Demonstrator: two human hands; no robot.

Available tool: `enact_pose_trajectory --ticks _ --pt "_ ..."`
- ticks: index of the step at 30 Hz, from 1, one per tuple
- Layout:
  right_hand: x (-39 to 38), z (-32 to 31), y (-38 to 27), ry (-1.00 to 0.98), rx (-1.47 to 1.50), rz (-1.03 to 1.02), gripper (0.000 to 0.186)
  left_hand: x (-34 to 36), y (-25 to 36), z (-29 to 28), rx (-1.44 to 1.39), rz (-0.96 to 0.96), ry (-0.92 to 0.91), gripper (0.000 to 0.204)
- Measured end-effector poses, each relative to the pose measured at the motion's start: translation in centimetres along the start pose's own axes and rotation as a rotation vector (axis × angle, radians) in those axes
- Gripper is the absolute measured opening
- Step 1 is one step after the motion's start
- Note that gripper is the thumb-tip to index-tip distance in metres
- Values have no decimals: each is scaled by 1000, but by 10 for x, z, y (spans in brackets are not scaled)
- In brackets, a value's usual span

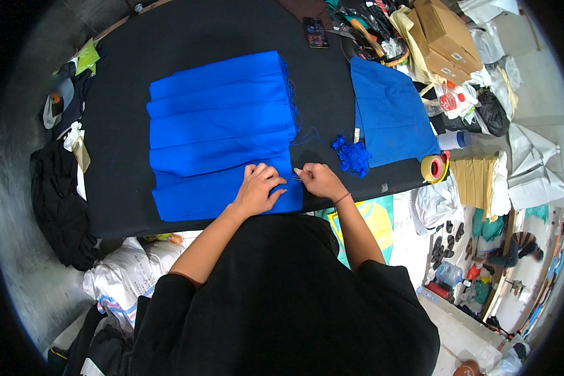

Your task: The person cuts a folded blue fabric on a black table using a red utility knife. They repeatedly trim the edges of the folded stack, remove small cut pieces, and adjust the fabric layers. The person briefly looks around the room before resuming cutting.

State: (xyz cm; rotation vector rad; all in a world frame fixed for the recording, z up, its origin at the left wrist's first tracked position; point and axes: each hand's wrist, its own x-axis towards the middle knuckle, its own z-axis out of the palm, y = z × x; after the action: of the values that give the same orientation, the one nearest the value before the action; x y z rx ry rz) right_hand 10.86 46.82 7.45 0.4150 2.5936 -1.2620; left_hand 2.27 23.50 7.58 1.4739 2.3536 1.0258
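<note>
Several bright blue cloth pieces [222,119] lie overlapped in a stack on the black-covered table, with loose threads fraying along their right edge. My left hand [261,190] rests on the nearest piece close to its right edge, fingers bent and thumb apart from them, pressing the cloth. Just right of that edge, my right hand [320,182] is closed around a small two-pointed metal tool [296,178], its tips toward the cloth. Most of the tool is hidden in my fingers. A tangle of blue thread [352,156] lies right of my right hand.
Another folded blue cloth [391,116] is on the table's right side, with a roll of tape [433,168] at its near corner. A phone [315,32] lies at the far edge. Cardboard boxes [445,37] stand far right. Black cloth [59,200] hangs at left.
</note>
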Motion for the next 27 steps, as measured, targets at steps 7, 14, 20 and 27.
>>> enact_pose_trajectory --ticks 7,14,20,27 --pt "0 -1 -5 15 -63 -16 43 1 1 1 -9 -20 -10 13" --pt "1 -1 -4 9 -68 -37 41 0 -3 3 -16 -21 -26 9" --pt "-1 1 -4 25 -90 -26 40 1 -2 4 -18 4 24 5" --pt "-5 2 4 89 29 -25 40 1 -1 0 -27 -4 19 5"
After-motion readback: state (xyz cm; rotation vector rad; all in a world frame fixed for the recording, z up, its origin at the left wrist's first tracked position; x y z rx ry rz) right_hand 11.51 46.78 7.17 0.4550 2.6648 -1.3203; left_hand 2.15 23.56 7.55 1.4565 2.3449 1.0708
